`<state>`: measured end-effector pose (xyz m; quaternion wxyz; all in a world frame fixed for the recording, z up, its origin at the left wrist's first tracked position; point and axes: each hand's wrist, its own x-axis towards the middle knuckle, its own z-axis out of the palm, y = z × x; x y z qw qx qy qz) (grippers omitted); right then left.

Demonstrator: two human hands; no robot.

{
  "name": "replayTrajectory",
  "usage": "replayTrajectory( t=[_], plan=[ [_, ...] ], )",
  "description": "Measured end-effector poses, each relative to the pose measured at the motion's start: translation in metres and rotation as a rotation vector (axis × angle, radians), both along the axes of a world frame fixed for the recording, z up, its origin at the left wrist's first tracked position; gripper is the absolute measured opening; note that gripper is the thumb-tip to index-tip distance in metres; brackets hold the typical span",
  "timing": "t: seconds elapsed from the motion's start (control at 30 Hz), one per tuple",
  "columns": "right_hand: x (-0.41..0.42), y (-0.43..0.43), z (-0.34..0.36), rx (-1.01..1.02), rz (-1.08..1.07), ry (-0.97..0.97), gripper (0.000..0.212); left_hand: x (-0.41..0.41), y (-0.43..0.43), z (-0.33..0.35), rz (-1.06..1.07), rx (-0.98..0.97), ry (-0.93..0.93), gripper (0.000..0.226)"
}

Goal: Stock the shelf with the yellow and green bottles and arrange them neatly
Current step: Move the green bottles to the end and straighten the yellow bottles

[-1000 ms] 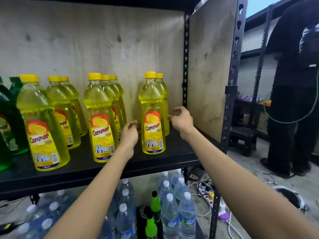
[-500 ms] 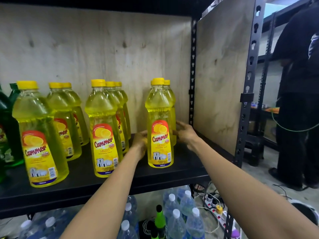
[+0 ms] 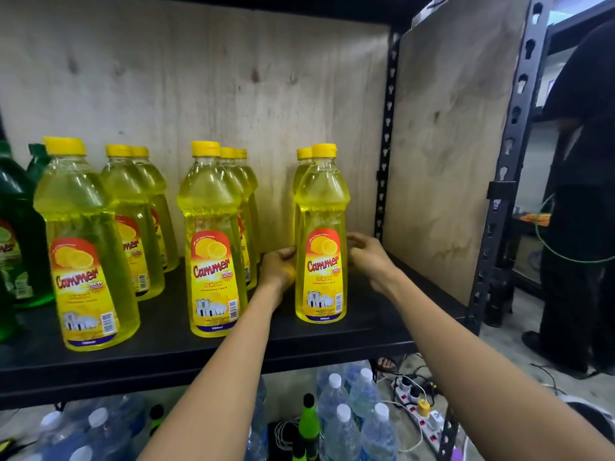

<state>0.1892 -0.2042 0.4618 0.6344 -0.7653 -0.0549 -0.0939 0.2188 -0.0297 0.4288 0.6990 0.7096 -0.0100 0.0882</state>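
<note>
Yellow rows mostly stocked, I'd say; my left hand [image 3: 278, 266] and right hand [image 3: 367, 257] cup the front right bottle [image 3: 321, 234], fingers curled loosely, squaring it up

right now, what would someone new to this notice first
The rows of bright yellow bottles standing upright on the black shelf, against a pale plywood back. Next, the two bare hands: the left hand and right hand flank the rightmost front bottle near its label. Dark green bottles sit at the far left edge.
</note>
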Motion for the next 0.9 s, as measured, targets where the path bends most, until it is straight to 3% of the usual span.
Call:
replayTrajectory(
  t=[0.1,0.37,0.57,0.73,0.9],
  plan=[
    [0.002,-0.007,-0.001,0.056,0.032,0.043,0.042,-0.004,-0.002,-0.001,-0.038,0.122,-0.04,0.033],
    [0.012,-0.006,-0.006,0.06,0.082,0.072,0.038,-0.002,0.0,-0.001,-0.058,0.158,-0.043,0.035],
    [0.02,-0.003,-0.004,-0.02,0.153,0.119,0.063,0.0,0.0,0.002,-0.097,0.082,-0.017,0.031],
    [0.025,0.009,-0.006,-0.175,0.144,0.056,0.046,0.003,0.001,0.0,-0.046,-0.01,-0.063,0.04],
    [0.025,0.008,-0.004,-0.058,0.265,0.114,0.048,-0.002,-0.002,0.003,-0.074,0.028,-0.112,0.058]
  ],
)
